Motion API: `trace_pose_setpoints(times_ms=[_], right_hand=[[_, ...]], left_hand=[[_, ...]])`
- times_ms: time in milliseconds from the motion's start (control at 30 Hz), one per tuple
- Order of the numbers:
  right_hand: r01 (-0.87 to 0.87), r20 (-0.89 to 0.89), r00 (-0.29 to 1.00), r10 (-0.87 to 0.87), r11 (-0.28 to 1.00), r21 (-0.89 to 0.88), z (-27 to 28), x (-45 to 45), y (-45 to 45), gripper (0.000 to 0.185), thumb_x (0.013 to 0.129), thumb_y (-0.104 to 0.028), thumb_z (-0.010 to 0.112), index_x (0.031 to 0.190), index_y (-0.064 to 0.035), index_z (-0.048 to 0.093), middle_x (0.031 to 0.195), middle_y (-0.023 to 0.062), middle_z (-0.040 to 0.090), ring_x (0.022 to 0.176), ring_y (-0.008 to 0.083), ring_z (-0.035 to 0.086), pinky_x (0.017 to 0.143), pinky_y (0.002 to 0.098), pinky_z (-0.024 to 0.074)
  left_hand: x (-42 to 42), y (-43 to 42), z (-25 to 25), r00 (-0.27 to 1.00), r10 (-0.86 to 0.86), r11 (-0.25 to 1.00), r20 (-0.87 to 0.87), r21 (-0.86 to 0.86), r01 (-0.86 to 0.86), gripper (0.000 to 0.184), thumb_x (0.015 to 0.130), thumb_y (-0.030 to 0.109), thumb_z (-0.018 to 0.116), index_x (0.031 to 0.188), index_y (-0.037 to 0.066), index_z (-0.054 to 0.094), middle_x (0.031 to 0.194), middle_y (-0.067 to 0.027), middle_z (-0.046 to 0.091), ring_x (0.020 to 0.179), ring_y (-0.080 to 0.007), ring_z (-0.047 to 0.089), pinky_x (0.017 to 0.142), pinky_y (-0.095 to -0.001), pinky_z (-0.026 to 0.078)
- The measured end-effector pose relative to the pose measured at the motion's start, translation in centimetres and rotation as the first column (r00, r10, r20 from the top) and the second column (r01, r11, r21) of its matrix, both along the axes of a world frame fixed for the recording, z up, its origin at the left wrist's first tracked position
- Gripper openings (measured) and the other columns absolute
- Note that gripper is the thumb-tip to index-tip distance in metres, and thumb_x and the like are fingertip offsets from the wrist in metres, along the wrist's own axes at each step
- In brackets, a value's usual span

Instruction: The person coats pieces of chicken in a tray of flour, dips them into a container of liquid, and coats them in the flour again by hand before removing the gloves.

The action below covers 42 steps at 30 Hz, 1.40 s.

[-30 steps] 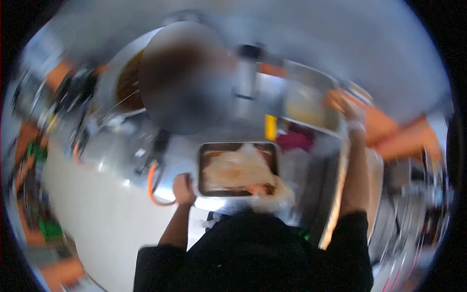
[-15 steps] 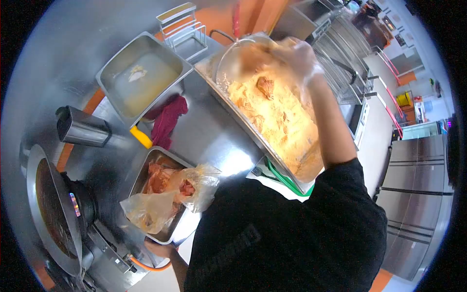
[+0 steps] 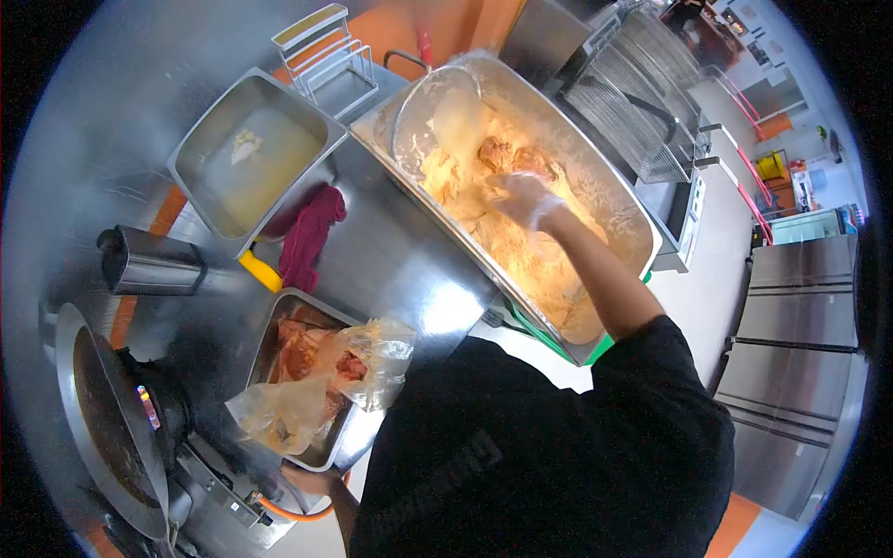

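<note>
My right hand (image 3: 526, 199), in a clear glove, reaches into a deep metal pan (image 3: 642, 219) of pale flour (image 3: 530, 244). Its fingers stretch down into the flour, with no piece visible in them. Flour-coated chicken pieces (image 3: 496, 153) lie just beyond the fingers. A clear round-rimmed bowl or sieve (image 3: 409, 116) sits at the pan's far end. At lower left my left hand (image 3: 309, 478) grips the near end of a metal tray (image 3: 321, 456), its fingers partly hidden. Raw chicken (image 3: 302, 349) and a plastic bag (image 3: 284, 409) are in that tray.
A metal basin of cloudy liquid (image 3: 191, 167) stands at upper left, near a maroon cloth (image 3: 312, 237) and yellow handle (image 3: 260, 271). A wok (image 3: 88, 372) sits by a lit burner (image 3: 147, 407). Fryer baskets (image 3: 623, 121) are right of the pan.
My right hand has come back from the pan's far end toward its middle, uncovering more coated chicken. My left hand remains at the tray. The view has shifted slightly.
</note>
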State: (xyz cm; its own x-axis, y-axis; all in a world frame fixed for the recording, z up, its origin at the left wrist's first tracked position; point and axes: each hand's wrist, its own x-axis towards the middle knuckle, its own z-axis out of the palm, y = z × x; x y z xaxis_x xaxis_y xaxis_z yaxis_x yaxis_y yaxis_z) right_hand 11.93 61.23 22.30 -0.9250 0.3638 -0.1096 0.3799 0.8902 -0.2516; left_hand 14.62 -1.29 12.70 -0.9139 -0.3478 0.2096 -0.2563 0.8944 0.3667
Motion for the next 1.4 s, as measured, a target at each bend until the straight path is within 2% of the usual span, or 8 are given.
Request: trace_pose_setpoints(times_ms=[167,367,567,667,767,1133,1267,1400], right_hand=[[-0.111,0.269,0.961,0.062,0.979,0.169,-4.0,-4.1,-0.1,0.031,0.068,-0.032,0.067,0.07,-0.0002,0.066,0.073,0.0205,0.064,0.073,0.0332,0.065,0.064,0.0411,0.0512],[-0.215,0.355,0.916,0.187,0.976,0.041,-4.0,-4.8,1.0,0.051,0.065,-0.046,0.071,0.087,0.0,0.065,0.087,0.0192,0.064,0.08,0.0314,0.063,0.069,0.0381,0.0485],[0.065,0.092,0.995,-0.044,0.968,-0.243,2.3,-3.5,-1.0,0.04,0.07,-0.029,0.07,0.101,-0.0044,0.063,0.094,0.0183,0.065,0.086,0.0298,0.063,0.074,0.0355,0.0483],[0.004,0.154,0.988,0.02,0.988,-0.155,3.3,-3.3,-0.5,0.031,0.074,-0.015,0.065,0.104,-0.0072,0.064,0.097,0.0172,0.065,0.088,0.031,0.062,0.077,0.0357,0.0483],[-0.097,-0.239,0.97,0.043,0.971,-0.22,2.3,-2.7,-0.3,0.032,0.074,-0.005,0.059,0.106,-0.0088,0.064,0.098,0.0164,0.065,0.088,0.0322,0.062,0.079,0.0361,0.0483],[-0.235,-0.402,0.894,0.197,0.971,-0.047,0.6,-0.4,1.5,0.028,0.069,-0.002,0.055,0.095,-0.0055,0.065,0.098,0.0175,0.064,0.09,0.0347,0.06,0.085,0.0387,0.0461],[0.244,-0.119,0.956,-0.268,0.952,-0.183,1.3,-0.9,1.5,0.02,0.073,-0.008,0.056,0.09,-0.0027,0.064,0.088,0.02,0.064,0.087,0.036,0.061,0.082,0.0409,0.0448],[0.141,0.153,0.979,-0.137,0.99,-0.015,-1.2,-2.2,1.5,0.02,0.076,-0.019,0.06,0.085,-0.0025,0.064,0.078,0.0204,0.064,0.079,0.0329,0.062,0.07,0.0383,0.047]], left_hand=[[0.2,-1.3,-1.8,0.987,-0.08,0.996,-0.136,-0.056,0.073,0.033,0.074,0.027,0.064,0.091,0.001,0.051,0.088,-0.0152,0.053,0.089,-0.0364,0.052,0.077,-0.0449,0.039],[0.4,-1.0,-1.4,0.977,-0.126,0.992,-0.169,-0.023,0.124,0.039,0.069,0.031,0.068,0.089,0.002,0.05,0.087,-0.016,0.053,0.085,-0.0375,0.051,0.073,-0.0442,0.039],[0.8,-3.0,-4.1,0.973,-0.15,0.983,-0.178,-0.133,0.127,0.042,0.068,0.034,0.067,0.089,0.001,0.05,0.085,-0.0166,0.053,0.085,-0.0392,0.05,0.071,-0.046,0.038],[0.1,-0.1,-0.1,0.992,-0.076,0.995,-0.096,0.05,0.081,0.044,0.069,0.036,0.065,0.09,0.001,0.051,0.085,-0.0166,0.053,0.085,-0.0393,0.05,0.071,-0.0461,0.038],[0.2,0.0,0.0,0.985,-0.116,0.993,-0.128,-0.019,0.114,0.044,0.07,0.037,0.063,0.09,0.0,0.051,0.085,-0.0166,0.053,0.084,-0.0393,0.05,0.071,-0.0461,0.038],[0.0,-0.5,-0.3,0.958,-0.209,0.978,-0.197,-0.068,0.2,0.038,0.074,0.034,0.061,0.09,0.0,0.051,0.084,-0.0165,0.053,0.085,-0.0385,0.051,0.072,-0.0457,0.038],[0.4,-2.0,-2.5,0.955,-0.18,0.984,-0.236,-0.05,0.173,0.039,0.075,0.035,0.06,0.09,0.0,0.051,0.085,-0.0166,0.053,0.085,-0.0385,0.05,0.072,-0.0458,0.038],[0.1,-0.6,-1.1,0.964,-0.187,0.981,-0.19,-0.081,0.174,0.041,0.074,0.037,0.06,0.089,0.0,0.051,0.084,-0.0167,0.053,0.084,-0.0384,0.051,0.072,-0.0453,0.038]])
